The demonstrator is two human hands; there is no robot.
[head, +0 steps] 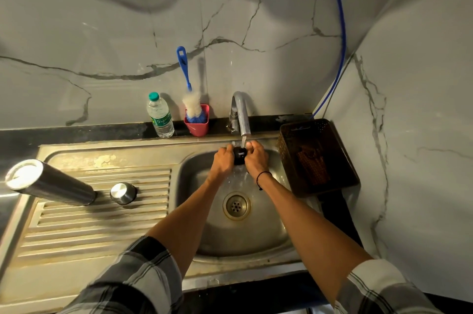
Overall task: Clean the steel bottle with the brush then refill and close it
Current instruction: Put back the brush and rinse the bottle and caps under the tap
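a small dark stopper (239, 153) is pinched between the curled fingers of the left hand (224, 160) and right hand (256, 160) under the running tap (242, 115); it should be turned so every side is rinsed. the steel bottle (48, 183) is stood upside down on the drainboard (102, 224), its cap (123, 193) beside it.

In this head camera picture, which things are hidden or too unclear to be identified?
- Small dark object under the tap stream, head view: left hand and right hand cover its sides, so I cannot tell what it is.
- Tall steel bottle standing on the drainboard: its inside is not visible.
- Dark brown plastic basket: contents too dim.
- Clear plastic water bottle: label print too small.
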